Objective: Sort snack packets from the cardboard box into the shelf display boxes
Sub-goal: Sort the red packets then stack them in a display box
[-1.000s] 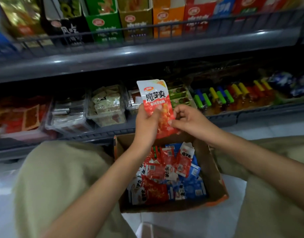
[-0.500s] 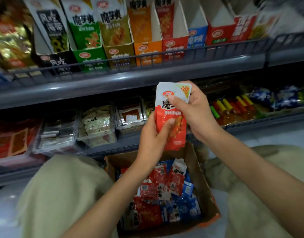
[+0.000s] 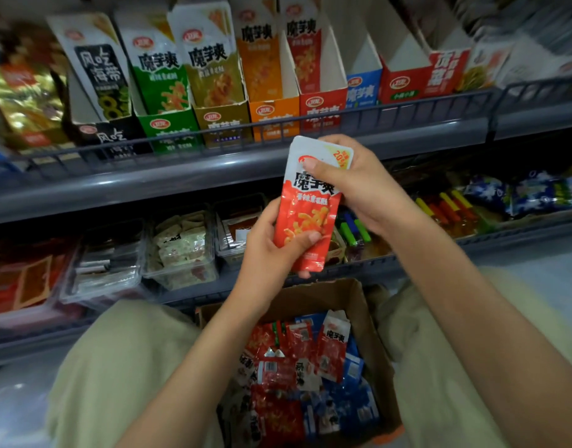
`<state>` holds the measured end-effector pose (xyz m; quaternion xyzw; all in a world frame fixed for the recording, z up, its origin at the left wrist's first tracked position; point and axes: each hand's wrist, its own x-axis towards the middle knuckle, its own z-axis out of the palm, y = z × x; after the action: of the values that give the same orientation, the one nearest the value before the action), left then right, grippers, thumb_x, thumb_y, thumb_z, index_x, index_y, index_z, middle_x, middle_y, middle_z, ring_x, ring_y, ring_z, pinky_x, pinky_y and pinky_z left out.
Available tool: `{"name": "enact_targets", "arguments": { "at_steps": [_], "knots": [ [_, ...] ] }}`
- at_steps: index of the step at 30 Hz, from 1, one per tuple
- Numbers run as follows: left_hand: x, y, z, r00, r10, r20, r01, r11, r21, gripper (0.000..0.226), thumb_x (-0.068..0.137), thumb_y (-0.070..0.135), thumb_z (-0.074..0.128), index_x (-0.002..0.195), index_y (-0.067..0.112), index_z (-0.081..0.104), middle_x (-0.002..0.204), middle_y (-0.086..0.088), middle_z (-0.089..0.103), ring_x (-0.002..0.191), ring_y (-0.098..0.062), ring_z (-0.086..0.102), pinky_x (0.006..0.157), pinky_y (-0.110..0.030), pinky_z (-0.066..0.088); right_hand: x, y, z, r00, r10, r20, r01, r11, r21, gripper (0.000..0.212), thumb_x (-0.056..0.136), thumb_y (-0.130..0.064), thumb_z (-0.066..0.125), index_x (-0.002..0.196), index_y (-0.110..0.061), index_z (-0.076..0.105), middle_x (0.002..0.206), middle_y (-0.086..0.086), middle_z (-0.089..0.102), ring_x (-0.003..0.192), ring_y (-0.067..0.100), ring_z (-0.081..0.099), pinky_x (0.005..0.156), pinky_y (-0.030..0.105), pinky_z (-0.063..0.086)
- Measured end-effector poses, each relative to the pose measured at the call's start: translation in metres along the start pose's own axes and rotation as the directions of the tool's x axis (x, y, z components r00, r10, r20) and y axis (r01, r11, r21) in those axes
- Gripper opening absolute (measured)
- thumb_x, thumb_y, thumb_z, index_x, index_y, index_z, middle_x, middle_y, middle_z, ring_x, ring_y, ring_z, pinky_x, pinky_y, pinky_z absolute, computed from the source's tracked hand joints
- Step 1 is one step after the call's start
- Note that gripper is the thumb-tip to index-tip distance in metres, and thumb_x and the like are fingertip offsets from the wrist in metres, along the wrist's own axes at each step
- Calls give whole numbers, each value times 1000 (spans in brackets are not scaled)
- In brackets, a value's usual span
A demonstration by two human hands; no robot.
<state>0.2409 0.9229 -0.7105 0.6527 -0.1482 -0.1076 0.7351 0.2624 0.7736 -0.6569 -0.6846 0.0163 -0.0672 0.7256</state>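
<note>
A red and white snack packet [image 3: 309,208] stands upright in front of the shelves, held by both hands. My left hand [image 3: 271,250] grips its lower part, thumb across the front. My right hand [image 3: 352,185] pinches its white top. Below, between my knees, the open cardboard box [image 3: 372,331] holds several red, blue and white packets [image 3: 310,370]. On the upper shelf stands a row of display boxes: black [image 3: 107,134], green [image 3: 168,127], olive [image 3: 223,119], orange [image 3: 273,113], red [image 3: 323,106], blue [image 3: 364,87] and another red [image 3: 406,80].
A grey wire rail [image 3: 391,114] runs along the front of the upper shelf. The lower shelf carries clear plastic tubs [image 3: 181,250] of small packets, coloured tubes [image 3: 446,208] and blue wrapped sweets [image 3: 520,192]. My knees in beige trousers [image 3: 123,367] flank the box.
The view tilted up toward the upper shelf. My right hand slid from the packet's lower right edge to its top, and both hands raised the packet slightly.
</note>
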Motion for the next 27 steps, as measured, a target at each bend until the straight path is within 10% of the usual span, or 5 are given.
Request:
{"name": "enact_targets", "arguments": {
  "at_steps": [7, 19, 27],
  "knots": [
    [2, 6, -12, 995, -96, -8, 95, 991, -90, 35, 79, 33, 61, 109, 17, 62, 87, 0, 72, 66, -9, 67, 51, -19, 52, 9, -16, -10, 995, -94, -34, 91, 993, -77, 20, 79, -2, 71, 84, -19, 62, 76, -3, 68, 69, 8, 66, 59, 24, 54],
    [9, 12, -28, 994, 51, -95, -49, 998, 26, 24, 90, 6, 56, 104, 26, 58, 83, 8, 72, 73, -8, 67, 58, -22, 55, 13, -21, -12, 998, -19, 64, 32, 978, -206, 7, 90, -22, 61, 97, -24, 62, 82, -3, 70, 69, 4, 68, 54, 23, 55],
    [12, 32, -16, 943, 302, -139, -268, 938, 219, 28, 92, 2, 53, 104, 27, 56, 85, 14, 70, 75, 4, 66, 59, -11, 49, 14, -18, -10, 962, -122, -243, 72, 976, -206, 23, 82, -34, 71, 91, -22, 54, 79, 3, 70, 46, 7, 60, 34, 18, 38]
  ]
}}
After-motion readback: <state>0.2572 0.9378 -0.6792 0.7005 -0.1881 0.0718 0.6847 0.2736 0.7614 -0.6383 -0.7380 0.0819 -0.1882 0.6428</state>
